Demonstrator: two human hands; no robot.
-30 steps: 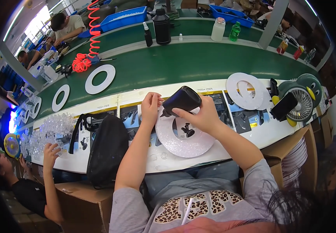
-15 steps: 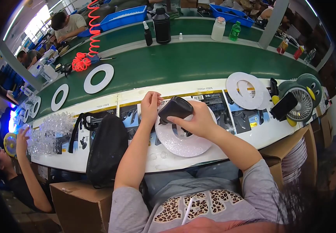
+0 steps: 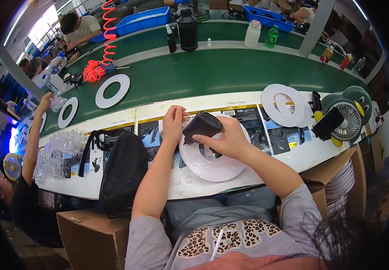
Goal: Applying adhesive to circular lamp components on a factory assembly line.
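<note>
A black, rounded plastic handheld device (image 3: 202, 126) is gripped in my right hand (image 3: 228, 139), the thumb pressed along its near side. The device is held over a white speckled ring (image 3: 214, 168) lying on the work surface, and covers part of the ring's middle. Just left of the device is my left hand (image 3: 174, 122), its fingers loosely bent and nothing visible in them. What lies under the device is hidden.
Beside my left arm lies a black bag (image 3: 124, 173), with clear plastic parts (image 3: 59, 153) beyond it. White rings (image 3: 112, 91) rest on the green belt (image 3: 167, 76); more rings (image 3: 284, 105) and a fan (image 3: 350, 119) are at right. A co-worker's arm (image 3: 34, 139) reaches in at left.
The co-worker's arm at left has stretched forward to the belt, with clear parts at the hand. The rings on the belt have shifted slightly left. My hands and the black device have barely moved.
</note>
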